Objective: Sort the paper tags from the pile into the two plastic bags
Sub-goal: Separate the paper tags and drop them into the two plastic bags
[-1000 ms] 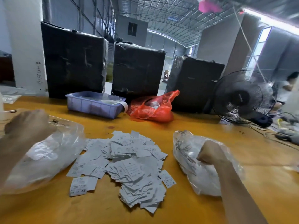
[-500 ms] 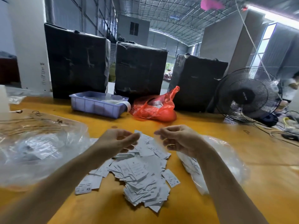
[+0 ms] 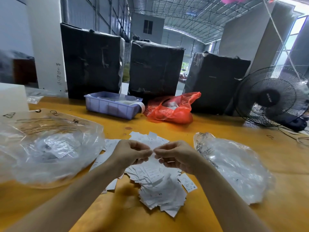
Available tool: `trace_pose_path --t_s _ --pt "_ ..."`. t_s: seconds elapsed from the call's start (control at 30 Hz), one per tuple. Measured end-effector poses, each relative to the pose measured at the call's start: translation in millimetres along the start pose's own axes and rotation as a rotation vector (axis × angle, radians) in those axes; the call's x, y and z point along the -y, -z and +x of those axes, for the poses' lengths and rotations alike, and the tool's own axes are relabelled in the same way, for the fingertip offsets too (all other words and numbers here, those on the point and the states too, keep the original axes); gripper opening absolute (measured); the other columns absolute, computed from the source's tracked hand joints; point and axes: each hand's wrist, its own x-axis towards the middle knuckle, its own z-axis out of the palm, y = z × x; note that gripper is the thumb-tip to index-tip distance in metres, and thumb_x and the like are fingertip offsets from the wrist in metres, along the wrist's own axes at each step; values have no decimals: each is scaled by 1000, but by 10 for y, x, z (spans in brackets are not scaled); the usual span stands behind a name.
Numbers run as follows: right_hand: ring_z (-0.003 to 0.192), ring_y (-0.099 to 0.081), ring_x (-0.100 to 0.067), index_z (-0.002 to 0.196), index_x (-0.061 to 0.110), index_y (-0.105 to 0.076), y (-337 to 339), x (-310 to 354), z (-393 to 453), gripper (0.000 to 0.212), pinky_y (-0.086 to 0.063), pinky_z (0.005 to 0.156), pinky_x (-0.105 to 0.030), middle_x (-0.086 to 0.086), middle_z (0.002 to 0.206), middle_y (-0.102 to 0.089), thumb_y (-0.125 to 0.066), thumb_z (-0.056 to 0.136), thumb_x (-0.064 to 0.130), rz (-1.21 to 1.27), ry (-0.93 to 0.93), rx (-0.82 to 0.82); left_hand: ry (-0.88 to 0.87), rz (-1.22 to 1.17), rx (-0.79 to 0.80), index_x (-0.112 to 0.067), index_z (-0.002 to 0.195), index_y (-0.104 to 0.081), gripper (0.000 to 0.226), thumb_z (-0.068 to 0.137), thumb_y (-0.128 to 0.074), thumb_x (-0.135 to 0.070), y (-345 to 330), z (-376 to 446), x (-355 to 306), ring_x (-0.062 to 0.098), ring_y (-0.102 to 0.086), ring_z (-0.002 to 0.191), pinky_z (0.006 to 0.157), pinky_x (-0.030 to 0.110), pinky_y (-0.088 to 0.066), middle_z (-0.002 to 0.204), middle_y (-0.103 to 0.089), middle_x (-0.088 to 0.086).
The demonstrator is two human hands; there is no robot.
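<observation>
A pile of white paper tags (image 3: 158,186) lies on the yellow table (image 3: 234,128) in front of me. A large clear plastic bag (image 3: 50,148) with some tags inside sits to the left of the pile. A second clear bag (image 3: 234,166) with tags lies to the right. My left hand (image 3: 132,154) and my right hand (image 3: 177,156) meet fingertip to fingertip just above the pile's far half. Their curled fingers pinch what looks like a small white tag (image 3: 151,159) between them, and it is blurred.
A blue plastic tray (image 3: 113,106) and a red plastic bag (image 3: 170,109) sit at the back of the table. Behind them stand three black wrapped bales (image 3: 92,61). A black fan (image 3: 270,97) stands at the back right, with cables beside it.
One second ago each hand was at its own bag, left and right. Both hands have since come together over the middle of the pile, and their fingertips now touch.
</observation>
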Motion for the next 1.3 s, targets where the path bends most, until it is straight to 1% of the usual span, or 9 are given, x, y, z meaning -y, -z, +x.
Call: trace_pose_path --t_s 0.2,0.3,0.4,0.6,0.77,0.93,1.07,1.17,1.3 --pt "61 -62 -7 75 16 -74 0 -22 17 4 -47 60 -19 2 69 -70 -75 77 19 -20 23 -58 5 -51 3 -7 74 -71 7 71 -78 -5 13 15 13 15 -67 61 59 21 -55 66 -71 9" --pt "62 -62 -8 74 17 -72 -20 -16 12 13 -46 64 -22 2 72 -69 -77 72 29 -21 19 -59 -3 -96 4 -8 74 -71 7 75 -75 -13 -1 19 25 14 -64 61 61 22 -54 68 -72 9" --pt "68 -63 -9 88 16 -74 -46 -13 18 32 -46 65 -23 1 86 -71 -76 67 41 -15 13 -31 -20 -30 16 -8 73 -72 9 78 -73 -15 -3 25 34 10 -61 54 56 19 -51 64 -70 6" --pt "64 -57 -6 76 13 -74 -73 -65 46 6 -42 72 -25 1 72 -69 -76 75 19 -4 78 -89 -26 98 94 -9 75 -74 4 76 -76 -13 22 17 36 8 -62 57 60 23 -51 67 -72 6" --pt "57 -55 -6 61 16 -72 -77 -67 60 16 -41 69 -26 0 63 -64 -81 54 27 76 96 -107 -25 100 106 -11 76 -75 9 69 -80 -13 29 5 26 8 -61 58 61 22 -50 65 -70 1" --pt "55 -56 -5 58 18 -68 -75 -89 90 16 -42 66 -26 4 59 -63 -81 53 27 87 75 -73 -7 -18 144 -12 82 -73 32 53 -80 -24 8 -18 -9 12 -64 65 69 26 -52 70 -71 3" --pt "51 -55 -6 57 19 -64 -111 -109 117 22 -43 61 -25 4 57 -61 -82 48 30 137 60 -61 -55 -135 140 -15 71 -77 19 53 -77 -20 -23 -19 -25 10 -60 66 64 20 -49 73 -72 4" --pt "52 -55 -8 58 17 -62 -128 -116 127 22 -44 58 -23 1 59 -63 -80 52 30 169 69 -44 -58 -149 135 -13 74 -78 24 51 -79 -22 -5 -15 -25 15 -57 73 68 24 -44 79 -73 11" --pt "53 -57 -9 64 15 -65 -146 -101 122 32 -46 58 -22 0 65 -66 -74 62 46 161 91 -47 -12 -198 71 -14 66 -77 18 50 -79 -24 34 13 -24 13 -46 57 60 24 -38 58 -63 3"
